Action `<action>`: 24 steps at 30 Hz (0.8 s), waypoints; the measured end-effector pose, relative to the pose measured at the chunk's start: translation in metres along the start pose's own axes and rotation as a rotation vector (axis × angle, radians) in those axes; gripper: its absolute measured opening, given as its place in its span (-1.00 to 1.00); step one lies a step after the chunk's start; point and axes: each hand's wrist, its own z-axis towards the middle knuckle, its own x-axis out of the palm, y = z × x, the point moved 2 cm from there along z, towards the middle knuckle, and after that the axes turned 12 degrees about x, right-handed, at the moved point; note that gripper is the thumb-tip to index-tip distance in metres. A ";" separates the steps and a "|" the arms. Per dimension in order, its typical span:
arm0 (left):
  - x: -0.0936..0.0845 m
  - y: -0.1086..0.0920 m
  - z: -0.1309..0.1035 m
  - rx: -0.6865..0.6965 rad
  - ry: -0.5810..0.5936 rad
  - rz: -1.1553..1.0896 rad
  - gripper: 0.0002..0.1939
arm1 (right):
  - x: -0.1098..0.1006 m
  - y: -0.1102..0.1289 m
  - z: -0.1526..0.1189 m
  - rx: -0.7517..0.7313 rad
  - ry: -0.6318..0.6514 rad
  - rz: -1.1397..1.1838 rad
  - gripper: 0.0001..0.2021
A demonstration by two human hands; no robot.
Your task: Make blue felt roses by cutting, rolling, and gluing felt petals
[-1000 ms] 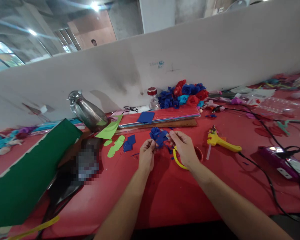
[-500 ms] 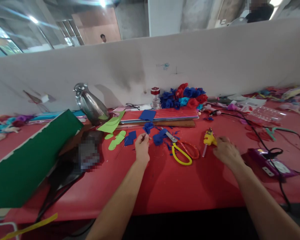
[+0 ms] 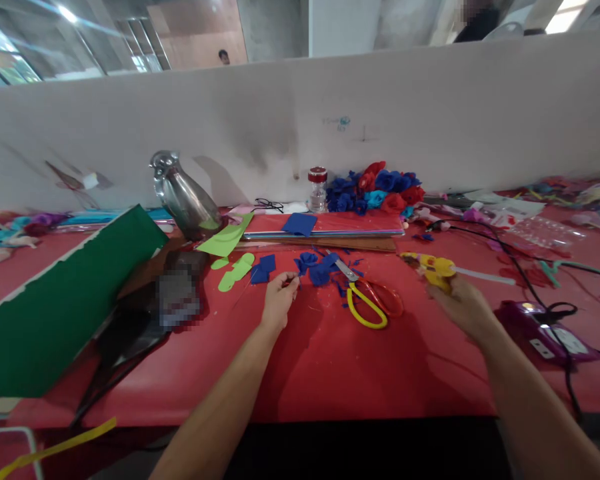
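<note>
My right hand [image 3: 463,303] is closed round the handle of a yellow glue gun [image 3: 437,267], lifted off the red table. Its nozzle points left and a clear glue stick [image 3: 485,275] sticks out at the back. My left hand [image 3: 279,300] is pinched shut near the blue paper scraps; what sits between its fingertips is too small to make out. Just beyond those fingertips lies a crumpled blue paper flower [image 3: 307,260]. Beside it are more blue crepe paper [image 3: 324,272] and scissors [image 3: 365,300] with one yellow and one red handle. Blue paper squares [image 3: 263,269] lie left of my left hand.
Green paper cutouts [image 3: 237,272], a steel jug [image 3: 185,200] and a large green board [image 3: 80,313] are on the left. Paper flowers [image 3: 375,190] and a jar [image 3: 317,190] stand against the wall. Cables cross near a purple box [image 3: 545,333] at right.
My right hand has picked up the glue gun from the table and turned it. My left hand has drawn slightly back from the blue paper flower.
</note>
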 end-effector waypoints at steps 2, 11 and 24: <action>0.001 0.002 -0.001 0.038 0.027 0.072 -0.86 | 0.012 0.025 -0.019 -0.074 0.185 0.234 -0.73; 0.003 0.003 -0.005 0.065 0.083 0.132 -0.89 | 0.060 0.100 -0.048 -0.220 0.303 0.431 -0.58; 0.005 0.005 -0.005 0.076 0.065 0.206 -0.90 | 0.094 0.092 -0.041 -0.392 0.148 0.196 -0.68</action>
